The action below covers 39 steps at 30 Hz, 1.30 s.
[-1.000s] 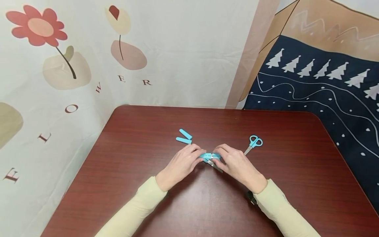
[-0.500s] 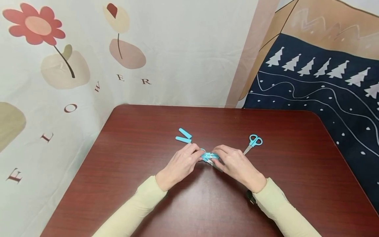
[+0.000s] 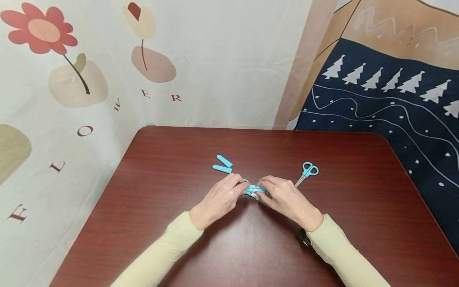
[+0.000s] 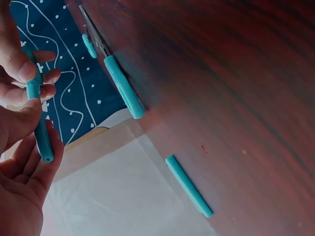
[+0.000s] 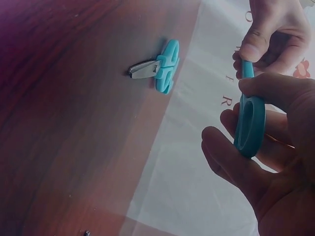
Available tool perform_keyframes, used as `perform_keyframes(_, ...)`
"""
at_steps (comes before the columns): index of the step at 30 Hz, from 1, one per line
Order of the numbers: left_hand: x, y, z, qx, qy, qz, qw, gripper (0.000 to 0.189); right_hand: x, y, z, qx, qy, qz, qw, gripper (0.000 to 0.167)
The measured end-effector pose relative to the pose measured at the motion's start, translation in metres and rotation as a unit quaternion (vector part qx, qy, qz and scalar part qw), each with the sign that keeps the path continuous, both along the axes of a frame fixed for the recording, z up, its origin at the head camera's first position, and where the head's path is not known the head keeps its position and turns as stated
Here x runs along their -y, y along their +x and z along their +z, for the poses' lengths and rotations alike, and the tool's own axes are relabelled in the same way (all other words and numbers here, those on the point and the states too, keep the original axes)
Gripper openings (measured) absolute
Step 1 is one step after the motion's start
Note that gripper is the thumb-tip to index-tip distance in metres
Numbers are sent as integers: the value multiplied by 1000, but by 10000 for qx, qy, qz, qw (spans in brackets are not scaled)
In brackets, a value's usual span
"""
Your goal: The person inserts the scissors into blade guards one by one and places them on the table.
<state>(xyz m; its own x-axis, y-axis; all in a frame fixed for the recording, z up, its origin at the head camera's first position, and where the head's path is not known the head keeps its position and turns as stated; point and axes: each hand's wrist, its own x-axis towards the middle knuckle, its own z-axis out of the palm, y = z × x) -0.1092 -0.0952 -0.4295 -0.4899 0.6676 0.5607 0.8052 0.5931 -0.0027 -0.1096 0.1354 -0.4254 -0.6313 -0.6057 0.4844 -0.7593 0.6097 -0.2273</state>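
Note:
Between both hands, a little above the table, is a pair of light-blue scissors (image 3: 256, 189) with its blades in a blue cap (image 4: 44, 142). My right hand (image 3: 287, 197) holds the handle end, whose ring (image 5: 250, 128) shows in the right wrist view. My left hand (image 3: 218, 195) pinches the capped end between thumb and fingers. Beneath the hands lies a second pair of scissors (image 5: 166, 66), blades bare and partly hidden in the head view. A third bare-bladed pair (image 3: 308, 170) rests beyond my right hand.
Two loose blue caps (image 3: 222, 169) lie side by side beyond the left hand. Everything is on a dark red-brown table (image 3: 172, 159). A pale flower-printed cloth (image 3: 222, 79) hangs behind it, and a navy cloth with white trees (image 3: 358, 99) hangs at the right.
Both hands keep their hold on the capped scissors in almost the same place. The left fingers have shifted very slightly, and the head view has drifted a little.

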Motion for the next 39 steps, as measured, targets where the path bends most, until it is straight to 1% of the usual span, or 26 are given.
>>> perform_keyframes(6,-2,0,-1,-37,-68,-21,10000,13,0,0,-3,-187,18,-26,9998,20)
perform_keyframes(11,-2,-1,-2,51,-53,-72,9999,16,0,0,-4,-256,6,-17,9997,21)
perform_keyframes(14,-1,-1,-2,256,58,-122,9996,14,-1,-1,-4,-169,-39,5,9998,21)
perform_keyframes(18,0,-1,0,636,274,-185,9974,20,-3,-1,-2,-79,-24,-23,10000,23)
perform_keyframes(21,1,-2,0,868,353,-163,9955,25,-5,-1,-1,-75,27,-70,9999,25)
perform_keyframes(23,2,-2,1,940,348,-113,9949,27,-6,0,-1,-59,55,-90,9999,25)
perform_keyframes(27,4,-2,1,990,242,-69,9948,28,-7,0,-2,16,85,-124,9999,26)
perform_keyframes(33,6,-1,1,1048,185,-96,9943,28,-7,0,-2,147,110,-222,9996,26)
perform_keyframes(36,6,-1,2,980,140,-71,9951,27,-6,1,-2,176,147,-298,9993,26)
perform_keyframes(39,5,-1,1,840,128,-21,9964,27,-5,1,-1,130,237,-357,9990,27)
